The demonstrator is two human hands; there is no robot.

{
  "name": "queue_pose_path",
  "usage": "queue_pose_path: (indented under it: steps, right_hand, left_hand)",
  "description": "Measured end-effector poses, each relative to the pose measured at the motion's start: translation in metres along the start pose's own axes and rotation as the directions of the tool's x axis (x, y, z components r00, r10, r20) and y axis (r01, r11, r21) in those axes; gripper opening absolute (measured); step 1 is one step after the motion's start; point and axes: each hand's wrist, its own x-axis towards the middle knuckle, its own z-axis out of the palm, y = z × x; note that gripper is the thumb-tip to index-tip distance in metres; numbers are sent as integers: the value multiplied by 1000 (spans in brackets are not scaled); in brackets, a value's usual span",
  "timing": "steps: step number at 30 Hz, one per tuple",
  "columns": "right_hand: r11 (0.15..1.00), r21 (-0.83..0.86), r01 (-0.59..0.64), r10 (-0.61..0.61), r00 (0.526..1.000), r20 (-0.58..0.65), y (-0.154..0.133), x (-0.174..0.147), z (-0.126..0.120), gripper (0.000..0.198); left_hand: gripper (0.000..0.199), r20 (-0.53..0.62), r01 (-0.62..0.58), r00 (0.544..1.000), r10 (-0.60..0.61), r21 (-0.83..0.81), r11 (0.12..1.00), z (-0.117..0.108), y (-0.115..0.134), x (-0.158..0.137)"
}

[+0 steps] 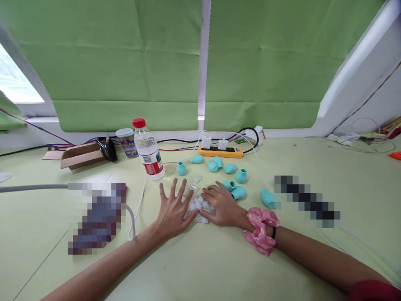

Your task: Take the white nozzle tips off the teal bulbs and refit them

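A small pile of white and clear pieces (199,204), too small to name exactly, lies on the table between my hands. My left hand (173,209) is palm down at the pile's left edge, with its fingers spread and nothing in them. From the right, my right hand (223,205) reaches over the pile's edge; its fingers are stretched out over some pieces. Just beyond it lie hollow turquoise bulb-shaped parts (239,192). Several more are scattered behind the pile, among them an upright turquoise part (181,169) and another upright one (241,176).
A water bottle (148,152) with a red cap stands behind my left hand, near a patterned cup (127,143) and an open cardboard box (83,156). A yellow power strip (221,152) lies at the back. Cables cross the table (200,267). Blurred items lie left and right.
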Motion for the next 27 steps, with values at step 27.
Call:
queue_pose_path:
  steps: [27]
  right_hand:
    - [978,133,163,-181,974,134,-1,2,-9,23]
  left_hand:
    - [19,-289,-89,955,-58,-471,878,-7,-19,-4]
